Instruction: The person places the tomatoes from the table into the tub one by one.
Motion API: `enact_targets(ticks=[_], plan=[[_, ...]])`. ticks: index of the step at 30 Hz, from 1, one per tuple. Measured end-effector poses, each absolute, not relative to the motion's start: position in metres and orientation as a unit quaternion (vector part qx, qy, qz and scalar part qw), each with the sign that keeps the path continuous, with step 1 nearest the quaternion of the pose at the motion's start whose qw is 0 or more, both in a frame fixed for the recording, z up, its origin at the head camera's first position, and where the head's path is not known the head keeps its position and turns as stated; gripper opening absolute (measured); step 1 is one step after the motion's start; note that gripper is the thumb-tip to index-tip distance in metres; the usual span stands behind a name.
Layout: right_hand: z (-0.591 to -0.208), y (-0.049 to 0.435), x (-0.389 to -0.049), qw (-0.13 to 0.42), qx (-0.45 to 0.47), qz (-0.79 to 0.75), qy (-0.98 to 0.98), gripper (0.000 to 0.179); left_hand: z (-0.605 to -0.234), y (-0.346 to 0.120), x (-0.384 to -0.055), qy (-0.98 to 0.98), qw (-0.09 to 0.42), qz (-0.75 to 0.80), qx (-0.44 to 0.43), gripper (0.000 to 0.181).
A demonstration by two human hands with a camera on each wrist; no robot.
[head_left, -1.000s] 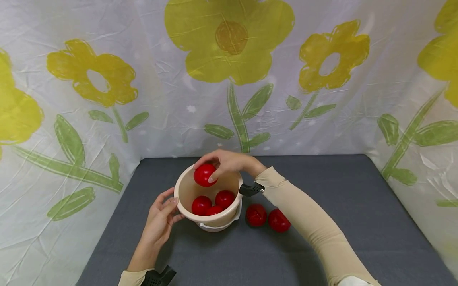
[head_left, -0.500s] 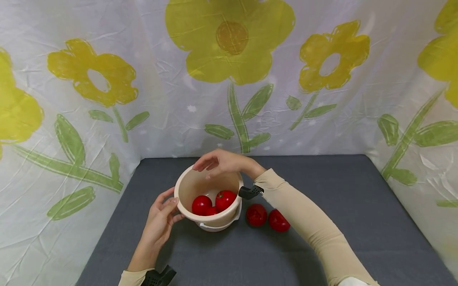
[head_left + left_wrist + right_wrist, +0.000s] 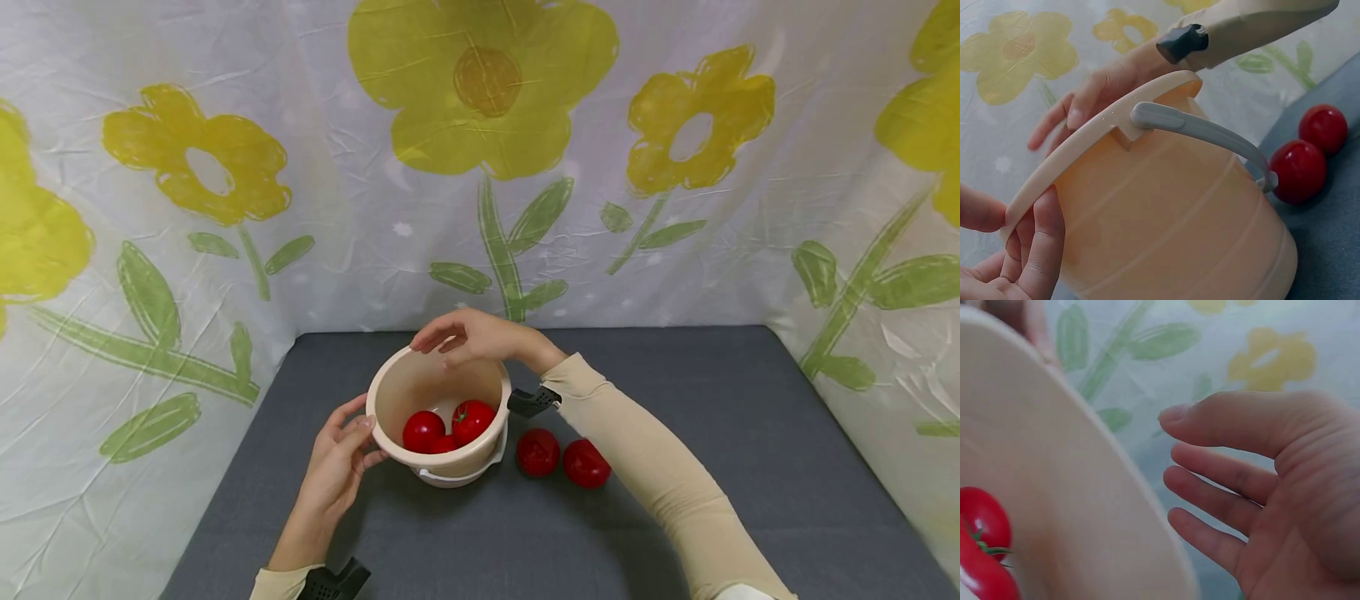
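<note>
A cream bucket (image 3: pixel 442 468) with a pale handle (image 3: pixel 1210 139) stands on the table, leaning a little toward me. My left hand (image 3: pixel 334 467) pinches its rim at the left side, thumb on one face and fingers on the other, as the left wrist view shows. Inside lie red tomatoes; three show, among them one with a green stem (image 3: pixel 472 422) and another tomato (image 3: pixel 423 432). Over the far rim hovers my right hand (image 3: pixel 480 337), fingers loosely bent and holding nothing; in the right wrist view thumb and fingers are apart.
Two more tomatoes, a nearer-left one (image 3: pixel 537 452) and a right one (image 3: pixel 587 463), sit on the dark grey table (image 3: pixel 675 400) just right of the bucket, below my right forearm. A flower-printed curtain (image 3: pixel 337 208) closes off the back and sides.
One second ago my right hand held a tomato above the bucket; it let go and the tomato now lies inside. The right hand has since risen slightly. My left hand stays on the rim.
</note>
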State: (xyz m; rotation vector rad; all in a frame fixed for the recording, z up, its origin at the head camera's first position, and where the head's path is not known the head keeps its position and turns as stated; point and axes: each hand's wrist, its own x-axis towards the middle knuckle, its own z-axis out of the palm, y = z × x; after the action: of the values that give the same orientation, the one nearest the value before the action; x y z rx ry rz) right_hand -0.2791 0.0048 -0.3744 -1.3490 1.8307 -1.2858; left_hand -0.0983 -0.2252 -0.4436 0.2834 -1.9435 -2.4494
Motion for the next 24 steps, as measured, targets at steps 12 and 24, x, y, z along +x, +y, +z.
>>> enact_targets(ticks=[12,24], plan=[[-0.369,0.075,-0.274,0.217,-0.425,-0.535,0.698,0.047,-0.444,-0.225,-0.099,-0.618,0.001,-0.780,0.095,0.040],[-0.397,0.152,-0.254,0.192,-0.369,-0.511,0.752,0.049,-0.444,-0.224,-0.098,-0.618,0.002,-0.780,0.095,0.039]])
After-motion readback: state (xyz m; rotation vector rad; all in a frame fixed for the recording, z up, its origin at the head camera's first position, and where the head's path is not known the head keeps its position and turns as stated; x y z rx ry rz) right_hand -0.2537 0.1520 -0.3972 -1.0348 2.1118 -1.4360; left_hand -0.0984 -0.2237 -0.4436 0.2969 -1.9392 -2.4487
